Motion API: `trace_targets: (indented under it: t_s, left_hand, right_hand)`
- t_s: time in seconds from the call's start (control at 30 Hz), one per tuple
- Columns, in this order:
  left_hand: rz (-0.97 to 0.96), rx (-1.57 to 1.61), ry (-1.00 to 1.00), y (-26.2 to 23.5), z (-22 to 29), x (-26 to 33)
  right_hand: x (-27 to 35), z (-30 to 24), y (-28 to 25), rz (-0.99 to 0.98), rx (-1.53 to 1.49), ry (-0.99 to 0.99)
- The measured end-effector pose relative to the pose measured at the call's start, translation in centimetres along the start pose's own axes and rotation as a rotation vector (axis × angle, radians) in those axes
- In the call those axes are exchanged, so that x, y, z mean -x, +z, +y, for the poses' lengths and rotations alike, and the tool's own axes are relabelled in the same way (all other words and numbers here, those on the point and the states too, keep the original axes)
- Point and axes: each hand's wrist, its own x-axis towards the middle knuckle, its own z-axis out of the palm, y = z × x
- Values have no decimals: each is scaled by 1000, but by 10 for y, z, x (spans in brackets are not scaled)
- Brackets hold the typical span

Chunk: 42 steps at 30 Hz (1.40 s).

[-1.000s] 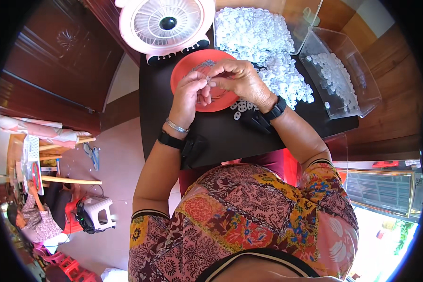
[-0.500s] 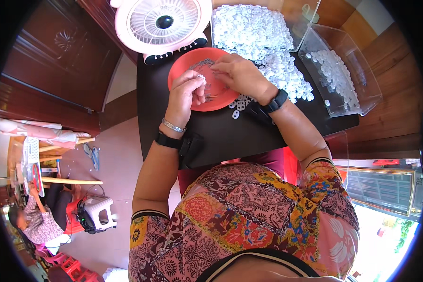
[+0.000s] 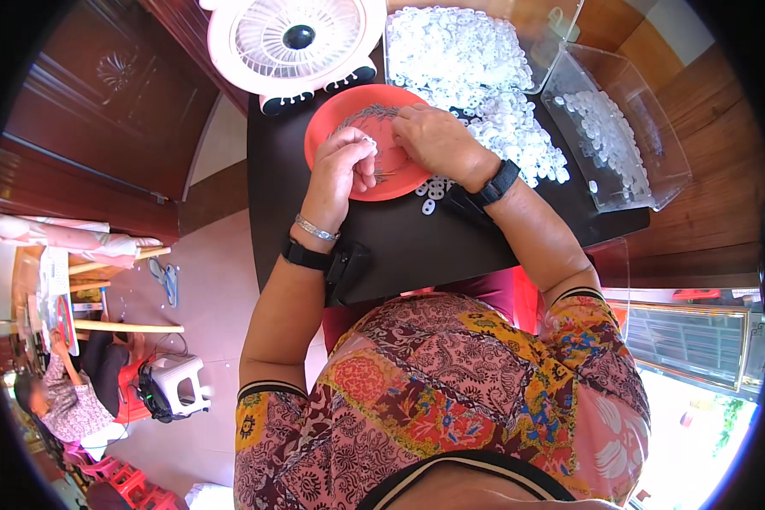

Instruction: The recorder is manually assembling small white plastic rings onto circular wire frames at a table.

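Observation:
My left hand (image 3: 340, 167) is over the left side of a round red-orange plate (image 3: 318, 127), thumb and fingers pinched on a small white plastic piece (image 3: 370, 144). Thin grey metal pins (image 3: 372, 112) lie scattered in the plate, thickest toward its far side. My right hand (image 3: 442, 146) reaches into the plate's right side with bent fingers close together near the pins. Whatever those fingertips hold is hidden by the hand. Just right of the plate lie a few loose white oval pieces with two holes (image 3: 428, 206).
A heap of white plastic pieces (image 3: 510, 136) spreads over the dark table (image 3: 416, 251) from a clear bin. Another clear box (image 3: 671, 183) stands at the right, holding more pieces. A pink-white fan (image 3: 297, 76) stands at far left. Another person (image 3: 72, 408) sits at lower left.
My right hand has lowered slightly into the plate, its fingers now drawn together toward the pins. My left hand stays nearly still with the white piece.

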Motion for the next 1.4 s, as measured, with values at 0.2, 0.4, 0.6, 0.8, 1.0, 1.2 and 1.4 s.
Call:
trace_targets:
  t_s: [0.2, 0.4, 0.6, 0.8, 1.0, 1.2, 1.4]
  left_hand:
    - [8, -3, -6, 1, 3, 0]
    - [-3, -66, 96, 6, 2, 2]
    - [25, -67, 199, 13, 1, 6]
    - [20, -76, 229, 15, 0, 5]
    - [-2, -121, 215, 14, 2, 7]
    - [-14, -127, 204, 14, 0, 6]
    - [-27, -146, 194, 14, 1, 7]
  right_hand:
    - [1, 1, -8, 106, -368, 184]
    - [-1, 0, -18, -69, -835, 403]
    - [-1, -11, -23, -31, -1453, 385]
    - [0, -15, -27, -30, -1493, 334]
    - [0, -16, -20, -70, -1474, 324]
    - [1, -15, -24, -82, -1430, 293]
    - [2, -19, -26, -64, -1367, 293]
